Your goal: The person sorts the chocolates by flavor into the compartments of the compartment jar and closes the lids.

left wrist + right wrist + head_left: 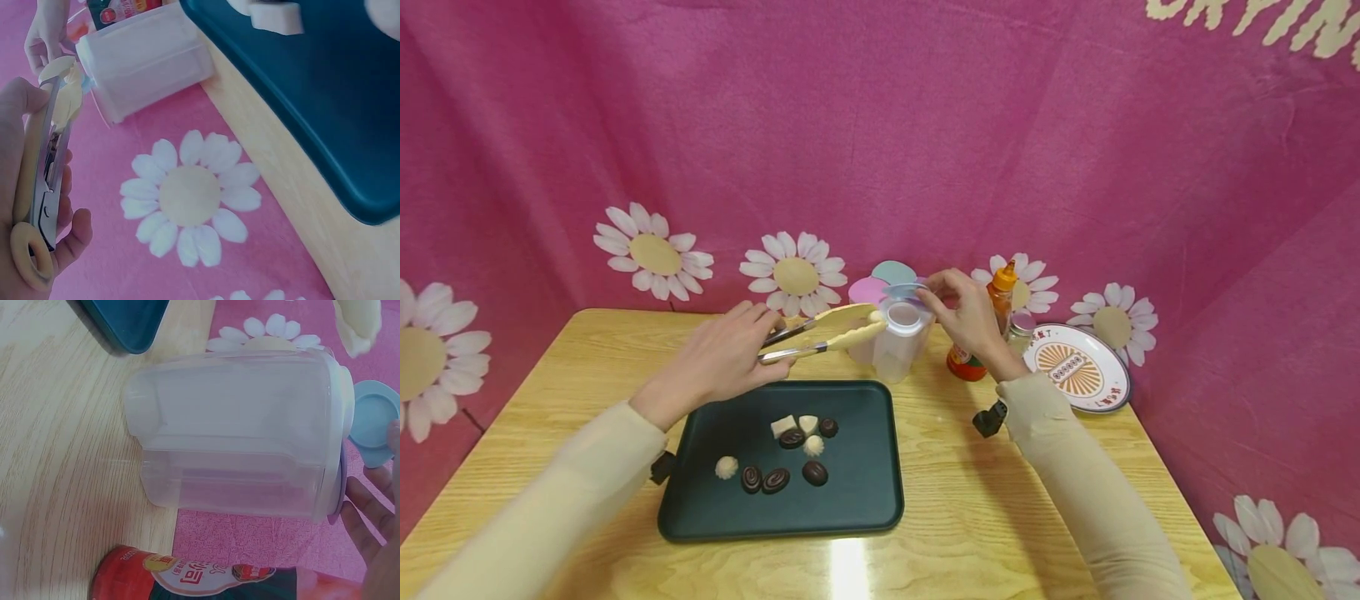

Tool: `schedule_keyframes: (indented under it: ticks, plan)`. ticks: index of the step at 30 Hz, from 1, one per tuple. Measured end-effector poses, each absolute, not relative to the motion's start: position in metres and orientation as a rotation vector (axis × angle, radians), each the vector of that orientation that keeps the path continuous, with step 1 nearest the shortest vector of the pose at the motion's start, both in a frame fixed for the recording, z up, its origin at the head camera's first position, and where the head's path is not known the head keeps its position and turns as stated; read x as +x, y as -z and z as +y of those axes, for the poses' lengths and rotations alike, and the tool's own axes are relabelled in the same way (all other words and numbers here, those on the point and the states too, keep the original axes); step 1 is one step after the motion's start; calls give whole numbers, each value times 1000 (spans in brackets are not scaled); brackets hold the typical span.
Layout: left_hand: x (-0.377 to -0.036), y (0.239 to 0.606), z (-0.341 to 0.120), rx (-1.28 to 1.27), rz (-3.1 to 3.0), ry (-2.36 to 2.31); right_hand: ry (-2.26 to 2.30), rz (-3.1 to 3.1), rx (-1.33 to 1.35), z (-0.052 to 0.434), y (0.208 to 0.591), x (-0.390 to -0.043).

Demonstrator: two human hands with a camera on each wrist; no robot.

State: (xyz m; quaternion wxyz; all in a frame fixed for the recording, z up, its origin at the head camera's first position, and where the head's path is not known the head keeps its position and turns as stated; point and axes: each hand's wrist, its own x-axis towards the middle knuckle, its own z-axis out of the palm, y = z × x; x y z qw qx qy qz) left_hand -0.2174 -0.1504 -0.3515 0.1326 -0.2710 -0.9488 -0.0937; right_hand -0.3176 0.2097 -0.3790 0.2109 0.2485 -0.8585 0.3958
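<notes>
My left hand [730, 350] grips a pair of tongs [857, 335] with metal arms and cream tips. A small pale piece [877, 317] shows between the tips, which point at the open mouth of a translucent plastic canister [895, 354]. With its fingertips my right hand [966, 312] holds the raised light-blue lid [375, 422] of that canister. Closer to me lies a dark green tray [865, 500], bearing several dark chocolates [815, 473] and several white ones [726, 467].
Behind the open canister stand similar ones with a pink lid [867, 290] and a green lid [893, 272]. Right of them are a red sauce bottle [967, 365] with an orange cap and a small jar [1021, 332]. A patterned plate [1105, 383] leans against the pink cloth [880, 150].
</notes>
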Motion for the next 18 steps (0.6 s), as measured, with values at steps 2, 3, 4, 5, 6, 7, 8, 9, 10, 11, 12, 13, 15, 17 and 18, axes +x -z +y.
schedule_keyframes:
  ticks: [2,3,4,5,6,7,8,9,10,11,12,13,15,17,18]
  plan:
    - [-221,350,-145,-807,-2743,277,-1093,-2390,691,210,378,-317]
    - [-223,349,-142,-818,-2739,280,-1089,-2391,691,210,378,-316]
    - [-226,348,-139,-825,-2734,279,-1084,-2394,690,209,377,-316]
    - [-227,348,-137,-830,-2731,277,-1079,-2396,689,209,377,-316]
    - [-229,348,-134,-835,-2727,277,-1077,-2397,688,210,377,-316]
    - [-231,347,-131,-841,-2721,277,-1074,-2400,686,210,377,-316]
    - [-233,346,-129,-846,-2716,277,-1073,-2401,686,210,377,-316]
    - [-234,346,-126,-853,-2709,277,-1072,-2402,684,210,377,-316]
    - [-236,346,-124,-859,-2703,278,-1074,-2404,682,210,377,-316]
    - [-237,346,-122,-866,-2698,280,-1077,-2405,679,210,377,-316]
    - [-239,346,-120,-872,-2693,280,-1081,-2407,676,210,377,-316]
    - [-240,346,-118,-877,-2690,278,-1084,-2408,673,210,377,-316]
    - [-242,346,-115,-882,-2691,277,-1094,-2410,668,209,377,-316]
    - [-244,346,-113,-877,-2697,274,-1102,-2409,667,209,377,-315]
    - [-245,346,-112,-873,-2702,273,-1102,-2408,668,209,377,-315]
